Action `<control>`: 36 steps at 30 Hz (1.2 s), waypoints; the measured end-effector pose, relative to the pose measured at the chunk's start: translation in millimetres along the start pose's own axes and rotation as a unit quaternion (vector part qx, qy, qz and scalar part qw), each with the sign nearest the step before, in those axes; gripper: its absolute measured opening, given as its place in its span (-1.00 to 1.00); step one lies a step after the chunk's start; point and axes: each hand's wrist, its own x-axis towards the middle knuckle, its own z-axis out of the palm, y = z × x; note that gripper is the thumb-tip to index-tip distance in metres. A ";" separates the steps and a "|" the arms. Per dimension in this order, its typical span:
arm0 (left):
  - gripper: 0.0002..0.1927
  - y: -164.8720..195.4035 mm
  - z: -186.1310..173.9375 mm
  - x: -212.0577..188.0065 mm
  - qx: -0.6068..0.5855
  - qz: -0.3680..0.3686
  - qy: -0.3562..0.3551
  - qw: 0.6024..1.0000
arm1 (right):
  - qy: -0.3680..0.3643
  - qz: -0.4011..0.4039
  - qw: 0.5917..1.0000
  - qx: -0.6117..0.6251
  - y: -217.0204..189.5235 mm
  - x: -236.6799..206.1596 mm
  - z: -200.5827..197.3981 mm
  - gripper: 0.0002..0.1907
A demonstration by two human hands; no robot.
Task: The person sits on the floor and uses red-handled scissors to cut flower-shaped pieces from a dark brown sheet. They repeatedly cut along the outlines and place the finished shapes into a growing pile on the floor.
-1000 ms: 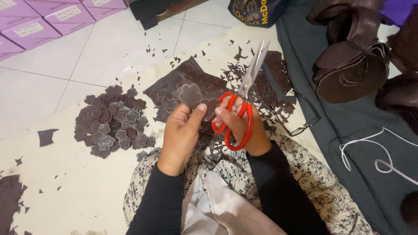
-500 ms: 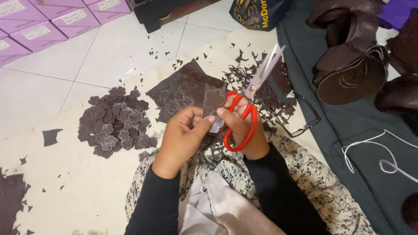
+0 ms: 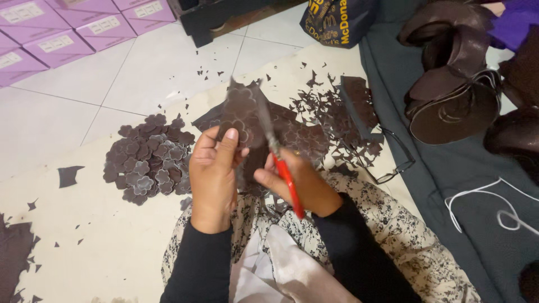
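Head view — left hand (image 3: 212, 179) closed on a dark brown sheet (image 3: 241, 115) marked with flower outlines, held upright above the lap; right hand (image 3: 300, 185) gripping red-handled scissors (image 3: 275, 151), blades at the sheet. Beyond, left — pile of cut flower shapes (image 3: 149, 160); scraps (image 3: 331, 112); purple boxes (image 3: 67, 28).
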 end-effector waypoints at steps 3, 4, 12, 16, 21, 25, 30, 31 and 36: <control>-0.88 7.1 -0.6 -0.5 -0.002 0.011 0.014 1.000 | -0.070 0.009 0.996 0.063 -3.2 -3.8 7.5 -0.72; -0.88 8.2 -0.9 -2.2 0.005 0.015 0.018 1.000 | -0.072 0.006 0.994 0.085 -3.8 -4.8 8.8 -0.73; -0.91 11.7 3.7 -9.3 0.080 0.027 -0.008 0.996 | -0.086 -0.023 0.994 0.071 -5.8 -6.1 5.9 -0.75; -0.90 14.6 7.8 -14.5 0.085 0.049 -0.011 0.995 | -0.080 -0.030 0.996 0.034 -8.5 -7.9 1.7 -0.74; -0.89 16.4 11.9 -18.0 0.135 0.073 0.015 0.988 | -0.082 -0.057 0.995 0.028 -10.3 -7.3 -1.2 -0.68; -0.88 14.3 14.3 -18.5 0.145 0.088 0.021 0.985 | -0.088 -0.056 0.994 0.023 -10.7 -8.5 -3.0 -0.64; -0.88 14.9 13.1 -18.7 0.172 0.108 0.023 0.979 | -0.103 -0.029 0.994 0.008 -10.3 -8.8 -5.3 -0.60; -0.89 15.0 13.0 -19.2 0.183 0.115 0.026 0.976 | -0.096 -0.042 0.994 0.010 -10.0 -8.7 -4.9 -0.59; -0.89 16.4 11.8 -18.8 0.175 0.110 0.030 0.978 | -0.070 -0.053 0.996 0.020 -9.2 -8.4 -0.4 -0.52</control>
